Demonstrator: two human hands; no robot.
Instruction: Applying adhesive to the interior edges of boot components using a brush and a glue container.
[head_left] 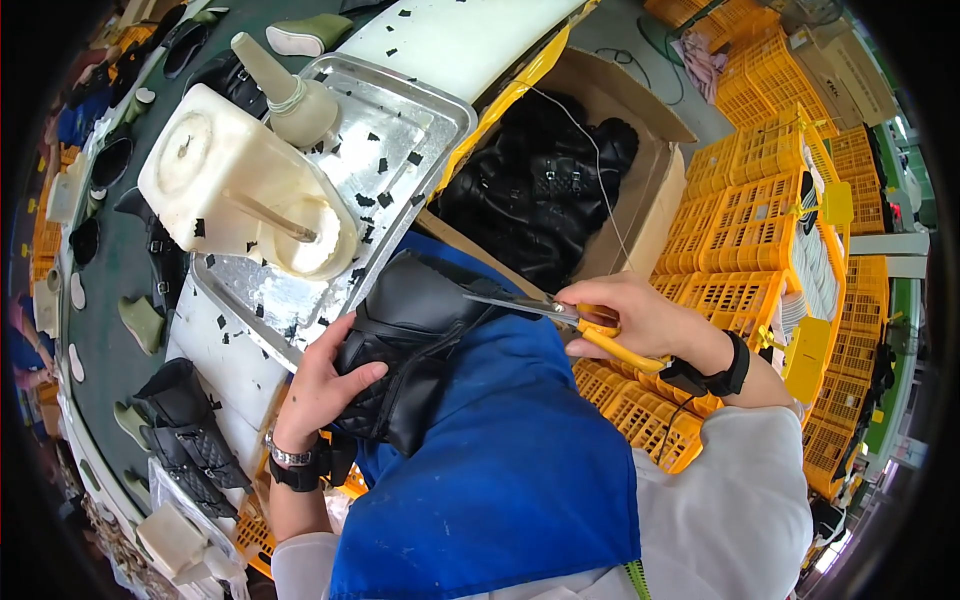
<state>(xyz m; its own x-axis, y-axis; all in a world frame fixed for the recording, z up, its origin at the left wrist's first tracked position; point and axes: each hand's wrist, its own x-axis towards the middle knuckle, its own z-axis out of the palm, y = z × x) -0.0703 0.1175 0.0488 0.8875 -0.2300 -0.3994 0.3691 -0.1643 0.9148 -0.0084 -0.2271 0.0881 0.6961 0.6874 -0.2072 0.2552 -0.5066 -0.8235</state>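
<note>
1. Our L hand (318, 385) grips the black boot (410, 300) – it's mid-scene, over our blue apron (490, 460).
2. Our R hand (640, 312) – fingers closed round yellow-handled scissors (605, 345), blades at boot's far R edge.
3. Far L: white tabletop (450, 35) w/ metal tray (415, 105), white container (215, 165), black scraps (385, 200).
4. Beyond: cardboard box (650, 205) of black footwear (540, 190); orange crates (745, 235) R; dark-green belt (105, 275) w/ shoes L.
</note>
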